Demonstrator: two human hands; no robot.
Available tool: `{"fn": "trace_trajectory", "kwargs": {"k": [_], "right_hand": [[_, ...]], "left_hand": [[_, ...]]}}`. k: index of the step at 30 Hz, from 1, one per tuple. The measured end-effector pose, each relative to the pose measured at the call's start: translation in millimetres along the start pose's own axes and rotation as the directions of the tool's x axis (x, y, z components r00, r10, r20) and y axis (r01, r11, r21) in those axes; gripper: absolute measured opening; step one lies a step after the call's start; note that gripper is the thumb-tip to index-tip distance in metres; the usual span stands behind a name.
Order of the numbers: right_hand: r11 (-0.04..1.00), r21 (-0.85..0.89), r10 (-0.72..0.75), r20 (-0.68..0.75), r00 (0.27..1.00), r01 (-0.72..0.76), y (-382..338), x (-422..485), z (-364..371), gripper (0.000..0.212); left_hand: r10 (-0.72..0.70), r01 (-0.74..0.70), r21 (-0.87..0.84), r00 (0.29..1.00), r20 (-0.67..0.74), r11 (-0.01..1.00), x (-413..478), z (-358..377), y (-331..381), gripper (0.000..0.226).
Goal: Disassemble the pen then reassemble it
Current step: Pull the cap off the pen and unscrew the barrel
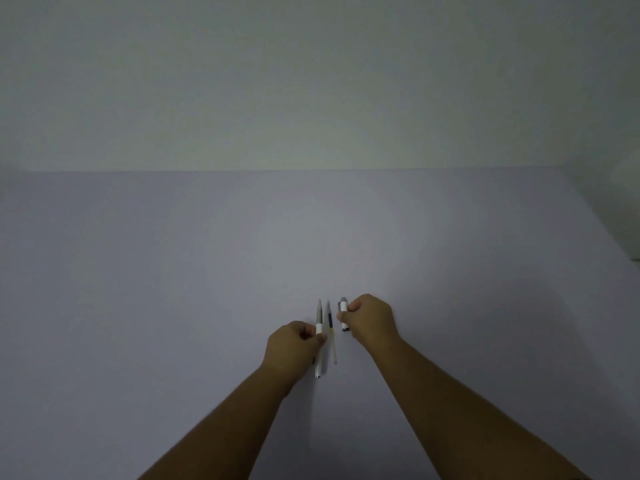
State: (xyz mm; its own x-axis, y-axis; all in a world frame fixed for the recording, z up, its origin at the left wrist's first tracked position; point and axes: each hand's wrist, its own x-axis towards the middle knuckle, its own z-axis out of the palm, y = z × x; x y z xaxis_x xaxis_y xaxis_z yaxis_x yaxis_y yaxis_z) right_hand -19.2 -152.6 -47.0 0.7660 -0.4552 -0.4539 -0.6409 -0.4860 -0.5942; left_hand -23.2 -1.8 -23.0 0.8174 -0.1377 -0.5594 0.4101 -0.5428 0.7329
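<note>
Head view shows us mid-disassembly: left fingers (pixel 317 336) pinch the barrel (pixel 318 318), right fingers (pixel 351 308) the cap (pixel 343 313), refill (pixel 331 336) lying between them on the bench (pixel 173 306), reassembly still ahead.

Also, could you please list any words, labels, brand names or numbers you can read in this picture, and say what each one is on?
None can be read.
Pen barrel, held by the left hand: no print visible; too small and dim to tell.
Short pen piece, held by the right hand: dark bands only, no legible text.
Refill lying on the table: no marking can be made out.
</note>
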Motion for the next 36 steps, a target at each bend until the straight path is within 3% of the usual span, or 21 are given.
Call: {"fn": "trace_trajectory", "kwargs": {"k": [6, 9, 12, 15, 20, 22, 25, 27, 33, 35, 36], "right_hand": [[1.0, -0.002, -0.017, -0.019, 1.0, 0.017, -1, -3, -2, 0.022], [0.992, 0.121, -0.033, -0.083, 0.996, 0.043, -7, -9, -6, 0.029], [0.954, 0.287, -0.092, 0.015, 0.996, 0.084, -20, -15, -9, 0.037], [0.963, 0.251, -0.13, 0.138, 0.982, 0.092, -27, -22, -9, 0.037], [0.936, 0.327, -0.2, 0.196, 0.96, 0.128, -36, -26, -20, 0.031], [0.917, 0.375, -0.232, 0.218, 0.948, 0.138, -37, -28, -26, 0.026], [0.881, 0.458, -0.25, 0.246, 0.936, 0.116, -37, -32, -32, 0.018], [0.865, 0.489, -0.264, 0.254, 0.931, 0.112, -37, -34, -35, 0.016], [0.892, 0.446, -0.21, 0.257, 0.943, 0.077, -45, -39, -35, 0.014], [0.864, 0.498, -0.235, 0.265, 0.935, 0.076, -48, -40, -34, 0.004], [0.84, 0.537, -0.255, 0.274, 0.927, 0.073, -49, -40, -33, 0.009]], "left_hand": [[0.01, -0.01, -0.003, 1.0, -0.008, 1.0, 0, -2, -2, 0.008], [0.025, -0.025, 0.004, 1.0, -0.012, 1.0, -1, -2, -3, 0.008], [0.068, -0.067, 0.032, 0.998, -0.017, 0.997, -1, -2, -1, 0.006], [0.14, -0.135, 0.125, 0.99, -0.031, 0.983, -1, 1, 3, 0.011], [0.21, -0.204, 0.221, 0.978, -0.004, 0.954, -5, -2, 11, 0.015], [0.211, -0.213, 0.18, 0.977, 0.031, 0.96, -7, -6, 12, 0.016], [0.141, -0.131, -0.079, 0.981, 0.135, 0.988, -11, -13, 17, 0.019], [0.128, -0.101, -0.154, 0.975, 0.183, 0.983, -14, -18, 20, 0.02], [0.197, -0.197, -0.011, 0.975, 0.105, 0.98, -15, -24, 21, 0.019], [0.21, -0.214, 0.022, 0.972, 0.104, 0.977, -15, -26, 22, 0.018], [0.215, -0.219, 0.03, 0.971, 0.101, 0.975, -15, -28, 23, 0.018]]}}
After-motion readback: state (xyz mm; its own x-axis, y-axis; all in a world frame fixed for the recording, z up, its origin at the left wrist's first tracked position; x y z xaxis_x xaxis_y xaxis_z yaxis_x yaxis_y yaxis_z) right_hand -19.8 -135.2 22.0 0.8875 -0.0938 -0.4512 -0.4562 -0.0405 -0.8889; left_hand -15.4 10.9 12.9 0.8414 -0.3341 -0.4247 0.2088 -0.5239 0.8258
